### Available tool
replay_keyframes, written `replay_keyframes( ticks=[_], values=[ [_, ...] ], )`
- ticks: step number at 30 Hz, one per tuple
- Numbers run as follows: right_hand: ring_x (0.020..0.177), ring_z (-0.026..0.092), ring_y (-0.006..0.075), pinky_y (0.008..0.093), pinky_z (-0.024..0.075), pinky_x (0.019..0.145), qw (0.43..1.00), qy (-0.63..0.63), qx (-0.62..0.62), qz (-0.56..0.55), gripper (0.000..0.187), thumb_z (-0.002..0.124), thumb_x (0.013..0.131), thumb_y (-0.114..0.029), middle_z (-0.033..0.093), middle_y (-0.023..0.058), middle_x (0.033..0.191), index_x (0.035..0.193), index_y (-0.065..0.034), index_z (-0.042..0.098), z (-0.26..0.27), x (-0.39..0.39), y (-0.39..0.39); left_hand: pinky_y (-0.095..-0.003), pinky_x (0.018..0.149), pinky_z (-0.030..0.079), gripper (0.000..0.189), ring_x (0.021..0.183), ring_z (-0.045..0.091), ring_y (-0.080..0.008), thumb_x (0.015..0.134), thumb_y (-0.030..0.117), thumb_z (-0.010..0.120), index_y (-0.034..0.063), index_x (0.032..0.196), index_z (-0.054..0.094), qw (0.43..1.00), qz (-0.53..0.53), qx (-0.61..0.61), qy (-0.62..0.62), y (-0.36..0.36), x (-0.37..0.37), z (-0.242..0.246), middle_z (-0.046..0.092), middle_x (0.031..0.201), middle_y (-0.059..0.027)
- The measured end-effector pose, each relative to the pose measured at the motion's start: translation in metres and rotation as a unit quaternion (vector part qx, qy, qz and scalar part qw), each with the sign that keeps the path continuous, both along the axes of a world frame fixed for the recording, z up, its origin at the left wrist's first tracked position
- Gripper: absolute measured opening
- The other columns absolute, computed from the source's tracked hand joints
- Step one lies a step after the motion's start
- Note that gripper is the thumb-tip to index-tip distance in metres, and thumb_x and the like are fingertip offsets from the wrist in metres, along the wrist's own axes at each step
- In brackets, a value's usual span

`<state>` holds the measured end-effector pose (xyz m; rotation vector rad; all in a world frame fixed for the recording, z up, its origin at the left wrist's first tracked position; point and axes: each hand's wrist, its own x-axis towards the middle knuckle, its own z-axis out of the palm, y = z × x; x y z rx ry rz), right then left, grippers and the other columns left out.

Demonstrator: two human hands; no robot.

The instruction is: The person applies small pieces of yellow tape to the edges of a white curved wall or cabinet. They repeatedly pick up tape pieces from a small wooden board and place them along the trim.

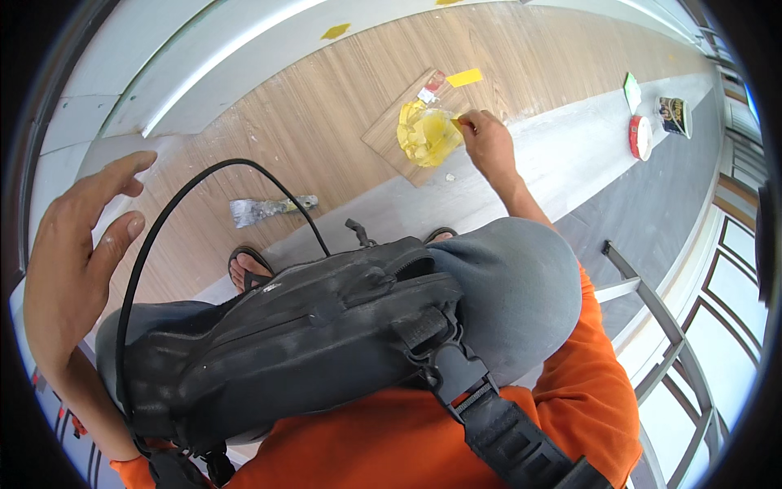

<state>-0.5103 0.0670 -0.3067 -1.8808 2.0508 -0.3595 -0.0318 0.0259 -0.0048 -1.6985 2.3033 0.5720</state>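
Observation:
My right hand [487, 143] pinches a thin yellow piece [456, 125], apparently a spreader, at the right edge of a mound of yellow putty [427, 134]. The fingers hide most of that piece. Under the putty lies a wood-grain board [382, 137], flat on the floor. A yellow strip [464, 77] and a small red-and-white item [434, 84] are at the board's far end. My left hand [76, 244] is raised at the left, fingers apart, holding nothing. Between my left hand and the board, a smeared putty knife [269, 209] rests on the floor.
A white wall panel [244, 73] with yellow patches [335, 31] borders the floor. At the right are a red tub [640, 137] of white material, a dark bucket [674, 116] and a metal ladder [672, 333]. A black bag [293, 324] with a looping cable [183, 191] lies across my lap.

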Motion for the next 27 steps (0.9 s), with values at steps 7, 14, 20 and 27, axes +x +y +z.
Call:
replay_keyframes(
  ticks=[7, 14, 20, 27],
  values=[
    [0.097, 0.069, 0.0371, 0.0449, 0.0556, 0.086, 0.998, -0.029, -0.026, 0.046, 0.013, 0.066, 0.096, -0.010, 0.072, 0.0151, 0.100, 0.105, -0.0055, 0.075, -0.027, 0.043, 0.035, -0.0460, 0.109, 0.045, 0.050, 0.112, 0.066, -0.0308, 0.094, 0.004, 0.062, 0.0165, 0.142, 0.065, 0.998, -0.002, 0.061, -0.010, 0.000, -0.010, 0.010, 0.074, 0.119, -0.0114],
    [0.089, 0.069, 0.0240, 0.0349, 0.0544, 0.080, 0.981, -0.148, 0.072, -0.101, 0.016, 0.068, 0.097, -0.011, 0.075, 0.0130, 0.101, 0.107, -0.0005, 0.074, -0.020, 0.039, 0.050, -0.0457, 0.107, 0.045, 0.049, 0.110, 0.066, -0.0322, 0.093, 0.005, 0.062, 0.0137, 0.141, 0.065, 0.998, 0.021, 0.063, 0.004, 0.002, -0.002, 0.009, 0.073, 0.116, -0.0146],
    [0.086, 0.062, 0.0131, 0.0283, 0.0507, 0.081, 0.773, -0.523, 0.244, -0.264, 0.022, 0.064, 0.103, -0.015, 0.071, 0.0034, 0.098, 0.120, -0.0024, 0.070, -0.025, 0.006, 0.020, -0.0446, 0.098, 0.049, 0.048, 0.106, 0.067, -0.0373, 0.092, 0.007, 0.065, 0.0105, 0.140, 0.064, 0.997, 0.004, 0.062, 0.037, -0.001, 0.008, 0.015, 0.072, 0.114, -0.0187],
    [0.092, 0.070, 0.0207, 0.0348, 0.0551, 0.082, 0.981, -0.125, 0.110, -0.097, 0.018, 0.067, 0.099, -0.015, 0.074, 0.0109, 0.102, 0.112, -0.0043, 0.073, -0.008, 0.032, 0.016, -0.0499, 0.094, 0.049, 0.051, 0.107, 0.064, -0.0426, 0.091, 0.011, 0.071, 0.0089, 0.140, 0.061, 0.995, 0.037, 0.027, -0.087, 0.041, 0.016, 0.038, 0.070, 0.113, -0.0206]
  ],
)
